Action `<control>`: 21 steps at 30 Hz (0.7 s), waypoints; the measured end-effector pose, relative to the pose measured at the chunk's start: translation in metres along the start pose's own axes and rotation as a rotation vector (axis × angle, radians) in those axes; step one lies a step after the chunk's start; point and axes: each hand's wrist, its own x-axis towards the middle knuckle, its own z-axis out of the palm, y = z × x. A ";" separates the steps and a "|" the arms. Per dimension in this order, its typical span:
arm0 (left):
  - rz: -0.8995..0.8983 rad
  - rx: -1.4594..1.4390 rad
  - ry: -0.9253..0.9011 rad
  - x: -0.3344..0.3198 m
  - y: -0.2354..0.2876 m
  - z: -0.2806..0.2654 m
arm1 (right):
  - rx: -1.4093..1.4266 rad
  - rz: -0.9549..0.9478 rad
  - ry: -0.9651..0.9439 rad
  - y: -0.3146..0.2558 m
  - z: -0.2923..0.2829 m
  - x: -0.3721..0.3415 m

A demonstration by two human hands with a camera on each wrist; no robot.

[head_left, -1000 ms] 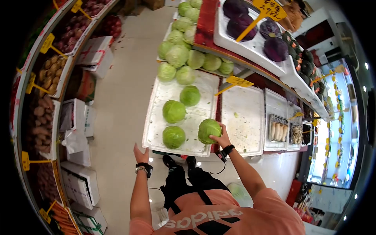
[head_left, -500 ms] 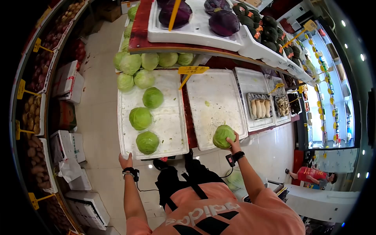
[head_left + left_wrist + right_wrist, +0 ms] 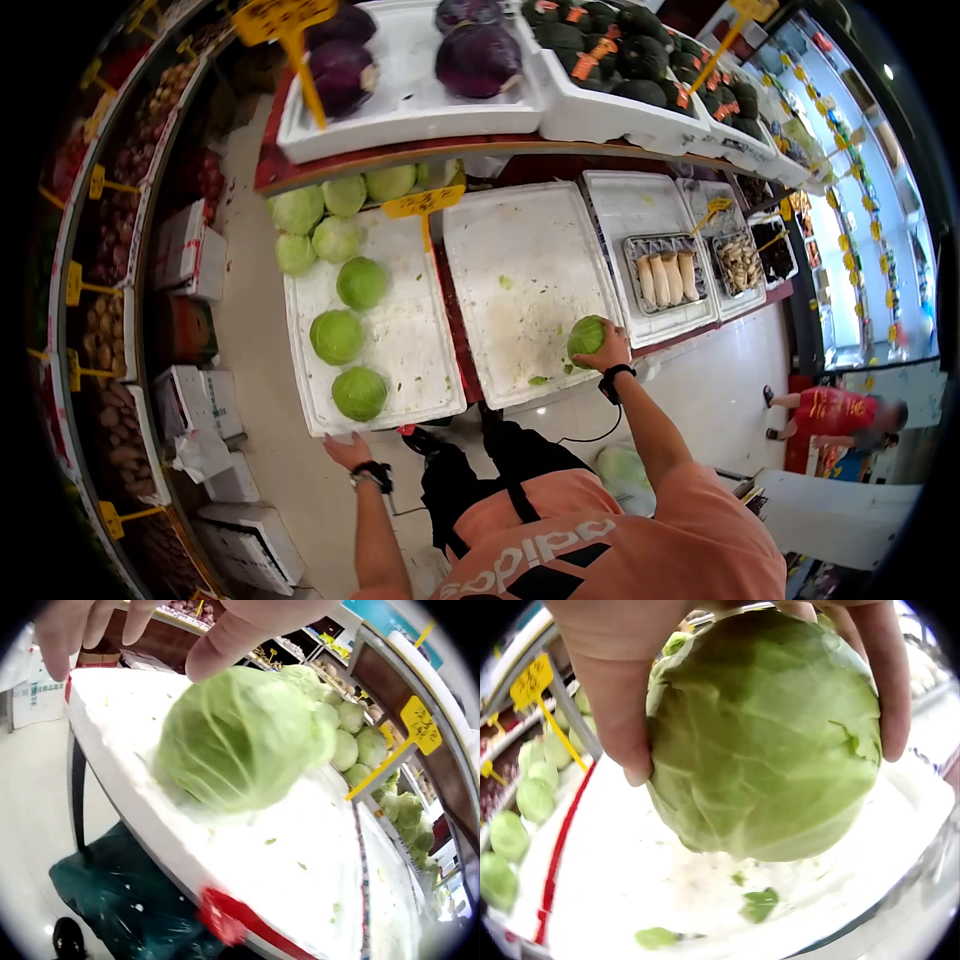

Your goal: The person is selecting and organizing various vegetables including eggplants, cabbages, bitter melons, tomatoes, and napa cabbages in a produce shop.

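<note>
My right hand point(image 3: 612, 352) grips a green cabbage point(image 3: 585, 337) at the right front of the middle foam tray point(image 3: 520, 250). In the right wrist view, thumb and fingers spread round both sides of that cabbage point(image 3: 765, 742), low over the tray and its leaf scraps. At the near edge of the left foam tray point(image 3: 420, 350), my left hand point(image 3: 347, 452) has loosely extended fingers and holds nothing. The nearest cabbage point(image 3: 359, 393) sits just beyond it, with two more cabbages behind in a column. The left wrist view has the thumb overlapping the near cabbage point(image 3: 232, 742).
More cabbages point(image 3: 300, 210) are heaped at the back left. Above, a shelf bears purple cabbages point(image 3: 480, 60) and dark green squashes point(image 3: 640, 45). Packed pale mushrooms point(image 3: 665, 280) lie to the right. A yellow price sign point(image 3: 425, 202) sticks up between trays. A person in red point(image 3: 838, 412) is at the right.
My right hand has carried the cabbage from the left tray rightwards to the middle one and lowered it. The left hand stays by the left tray's near corner while the view has shifted right.
</note>
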 end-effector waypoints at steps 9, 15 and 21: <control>-0.277 -0.154 -1.165 -0.184 0.045 0.118 | -0.176 0.023 -0.024 0.034 0.036 0.024; -0.539 -0.471 -1.173 -0.185 0.082 0.185 | -0.159 -0.070 0.058 0.043 0.035 0.021; -0.814 -0.698 -1.126 -0.187 0.122 0.152 | -0.079 -0.021 -0.066 0.041 0.025 0.029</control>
